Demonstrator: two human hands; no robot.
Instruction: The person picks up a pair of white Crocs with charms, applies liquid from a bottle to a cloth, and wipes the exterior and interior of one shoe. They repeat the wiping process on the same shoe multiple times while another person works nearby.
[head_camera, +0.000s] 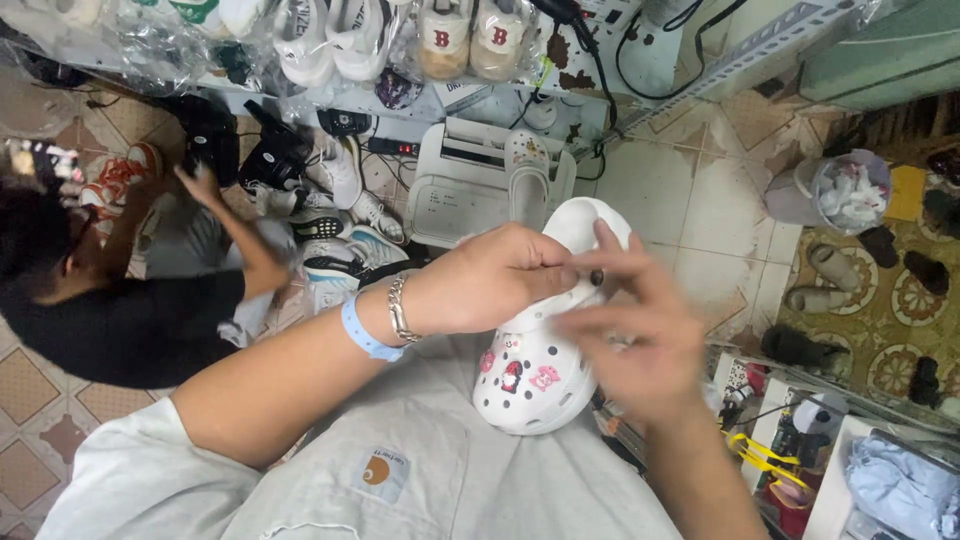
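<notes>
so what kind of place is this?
Likely a small shoe cleaning or repair workshop. Bagged sneakers line a shelf, more shoes pile on the tiled floor by another person, and both hands, left and right, hold a white clog.

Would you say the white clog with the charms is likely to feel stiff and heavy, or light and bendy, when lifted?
Probably light: the white clog looks like thick foam full of holes. The left hand grips its strap, which likely flexes. Its smooth surface may be slightly slippery.
</notes>
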